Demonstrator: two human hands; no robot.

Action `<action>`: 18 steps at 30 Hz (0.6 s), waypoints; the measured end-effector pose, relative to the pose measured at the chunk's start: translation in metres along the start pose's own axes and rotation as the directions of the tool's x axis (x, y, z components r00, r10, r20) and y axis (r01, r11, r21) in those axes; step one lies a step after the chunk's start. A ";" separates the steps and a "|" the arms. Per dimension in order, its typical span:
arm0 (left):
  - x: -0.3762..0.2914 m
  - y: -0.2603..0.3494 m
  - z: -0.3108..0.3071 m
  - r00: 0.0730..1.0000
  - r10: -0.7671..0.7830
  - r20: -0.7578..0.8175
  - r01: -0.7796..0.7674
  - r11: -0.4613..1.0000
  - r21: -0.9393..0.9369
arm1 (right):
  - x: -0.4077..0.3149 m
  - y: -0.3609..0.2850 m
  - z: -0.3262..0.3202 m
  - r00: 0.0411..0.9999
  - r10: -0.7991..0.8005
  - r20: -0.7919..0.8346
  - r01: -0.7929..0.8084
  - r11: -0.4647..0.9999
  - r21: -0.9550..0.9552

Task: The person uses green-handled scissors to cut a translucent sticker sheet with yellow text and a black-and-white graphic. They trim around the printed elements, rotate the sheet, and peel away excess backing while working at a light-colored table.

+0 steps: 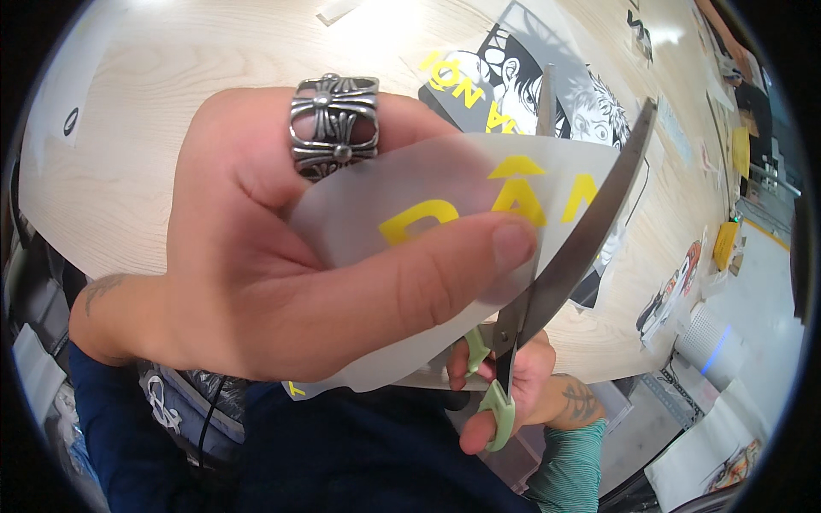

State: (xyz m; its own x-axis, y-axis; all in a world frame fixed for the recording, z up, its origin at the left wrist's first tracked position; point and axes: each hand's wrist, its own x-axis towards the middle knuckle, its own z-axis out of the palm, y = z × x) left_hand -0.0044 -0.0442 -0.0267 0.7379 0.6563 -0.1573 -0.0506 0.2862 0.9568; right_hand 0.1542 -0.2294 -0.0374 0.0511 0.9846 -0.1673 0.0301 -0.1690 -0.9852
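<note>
My left hand [276,250], wearing a wide silver ring [335,122], pinches a translucent film sheet [551,160] between thumb and fingers. Yellow printed letters run across the film. My right hand [532,378] grips the pale green handles of a pair of scissors [577,243], with fingers through the loops. The scissor blades are spread apart, and the film's right part lies between them. One blade passes in front of the film; the other shows its tip above the film's upper edge. My left fingertips are partly hidden behind the film.
On the wooden table [160,58] beyond the film lie black-and-white cartoon prints [513,83] with yellow letters. A colourful cut-out print [670,295] rests near the right edge. Below it stands a white perforated cylinder [712,336]. Part of another person's arm [721,29] shows at top right.
</note>
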 end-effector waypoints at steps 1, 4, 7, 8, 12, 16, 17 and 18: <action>-0.001 0.000 0.001 1.000 -0.009 -0.014 0.010 1.000 0.019 | 0.001 -0.001 0.000 1.000 -0.005 0.000 0.005 1.000 -0.007; 0.003 0.012 0.000 0.998 -0.040 0.044 0.038 0.999 0.030 | -0.001 -0.002 0.003 1.000 0.002 -0.023 -0.002 1.000 -0.026; 0.010 0.019 -0.006 0.991 -0.032 0.126 0.032 0.999 0.003 | -0.001 -0.003 0.000 1.000 0.006 -0.014 -0.008 0.995 -0.098; 0.009 0.022 -0.002 0.994 -0.050 0.102 0.048 0.999 0.017 | 0.000 -0.005 -0.001 1.000 0.006 -0.003 -0.007 0.991 -0.132; 0.010 0.020 -0.005 0.994 -0.011 0.107 0.000 0.995 0.100 | 0.007 -0.013 -0.005 1.000 0.001 0.010 0.001 0.979 -0.204; 0.012 0.017 -0.012 0.987 0.061 0.151 -0.081 0.988 0.131 | 0.008 -0.015 -0.006 1.000 -0.010 0.015 0.013 0.964 -0.264; 0.015 0.021 -0.009 0.985 0.058 0.163 -0.071 0.995 0.074 | 0.007 -0.015 -0.005 1.000 -0.007 0.007 0.009 0.959 -0.284; 0.017 0.022 -0.007 0.983 0.066 0.170 -0.074 0.996 0.043 | 0.007 -0.015 -0.005 1.000 0.019 0.003 -0.017 0.960 -0.281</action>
State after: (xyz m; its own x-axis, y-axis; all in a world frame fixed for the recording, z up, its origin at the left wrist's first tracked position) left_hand 0.0025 -0.0214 -0.0101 0.8368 0.5453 -0.0498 -0.0762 0.2060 0.9756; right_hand 0.1594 -0.2200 -0.0232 0.0483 0.9813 -0.1862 0.3083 -0.1920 -0.9317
